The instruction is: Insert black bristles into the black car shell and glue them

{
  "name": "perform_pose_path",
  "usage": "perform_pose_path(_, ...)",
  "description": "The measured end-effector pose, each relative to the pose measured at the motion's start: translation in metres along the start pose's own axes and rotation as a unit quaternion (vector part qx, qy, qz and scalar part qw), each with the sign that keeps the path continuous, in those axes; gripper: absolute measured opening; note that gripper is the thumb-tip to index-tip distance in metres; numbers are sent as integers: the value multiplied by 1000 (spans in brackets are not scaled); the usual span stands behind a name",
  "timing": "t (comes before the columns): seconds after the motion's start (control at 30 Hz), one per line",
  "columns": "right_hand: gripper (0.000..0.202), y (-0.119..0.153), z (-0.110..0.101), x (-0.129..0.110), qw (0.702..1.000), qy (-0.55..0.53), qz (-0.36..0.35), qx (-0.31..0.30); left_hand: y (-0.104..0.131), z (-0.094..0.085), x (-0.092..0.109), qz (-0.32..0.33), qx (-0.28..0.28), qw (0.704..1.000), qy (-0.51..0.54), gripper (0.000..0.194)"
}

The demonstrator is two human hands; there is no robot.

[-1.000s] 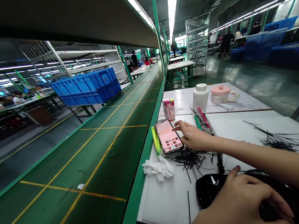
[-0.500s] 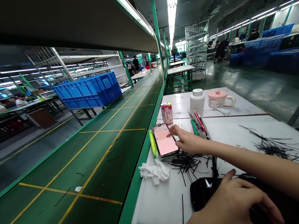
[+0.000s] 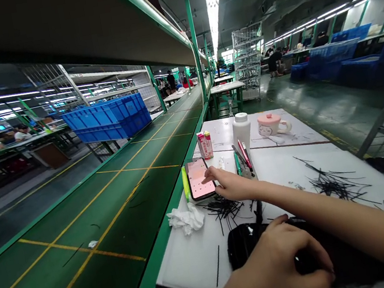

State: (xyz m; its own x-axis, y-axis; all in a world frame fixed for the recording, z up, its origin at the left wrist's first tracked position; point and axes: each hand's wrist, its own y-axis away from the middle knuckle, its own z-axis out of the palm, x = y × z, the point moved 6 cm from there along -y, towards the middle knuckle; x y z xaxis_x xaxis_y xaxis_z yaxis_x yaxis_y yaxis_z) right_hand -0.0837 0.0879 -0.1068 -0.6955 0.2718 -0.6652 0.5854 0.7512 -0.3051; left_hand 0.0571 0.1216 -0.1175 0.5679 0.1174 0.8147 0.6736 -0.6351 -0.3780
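As we look along a white desk (image 3: 186, 267) beside a green conveyor belt (image 3: 119, 235), we find a phone (image 3: 199, 187) with a pink screen near the belt edge, just beside a bright green item (image 3: 185, 184). The right hand (image 3: 226, 182) reaches over to it, fingers loosely bent and parted, one fingertip at the screen. The left hand (image 3: 278, 262), well apart from the right, curls over a glossy black object (image 3: 240, 241) at the near side; we cannot tell whether its fingers grip it. Between phone and black object we see thin black strips (image 3: 224, 208), with crumpled white tissue (image 3: 187, 219) to their left. Beyond the phone stand a pink drink carton (image 3: 205, 145), a white bottle (image 3: 242, 130) and a pink-lidded mug (image 3: 269, 126)
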Motion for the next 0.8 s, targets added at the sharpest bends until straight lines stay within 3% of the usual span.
perform_pose_path(0.13,28,2,-11,-9,1000,-2,7,3,-1,-3,0,-48,0,998,30,11)
perform_pose_path(0.23,41,18,-39,-25,1000,-11,21,20,-1,-4,1,-78,1,996,52,11)
perform_pose_path(0.3,45,43,-64,-39,999,-20,34,27,-2,-5,1,-103,1,993,65,12)
perform_pose_path(0.37,35,78,-86,-55,998,-28,49,35,-4,-6,-1,-132,-1,988,77,13)
perform_pose_path(0.47,21,140,-102,-77,994,-19,76,73,-8,-9,-3,-171,-13,981,94,13)
perform_pose_path(0.6,21,202,-77,-85,986,13,144,85,-12,-13,-6,-201,-28,974,103,19)
perform_pose_path(0.67,21,216,-58,-81,980,8,159,115,-14,-12,-8,-211,-31,972,98,24)
perform_pose_path(0.73,12,221,-45,-75,973,-16,151,175,-16,-11,-7,-216,-32,972,82,30)
perform_pose_path(0.8,17,223,-36,-69,961,-41,143,233,-17,-11,-3,-219,-37,974,53,33)
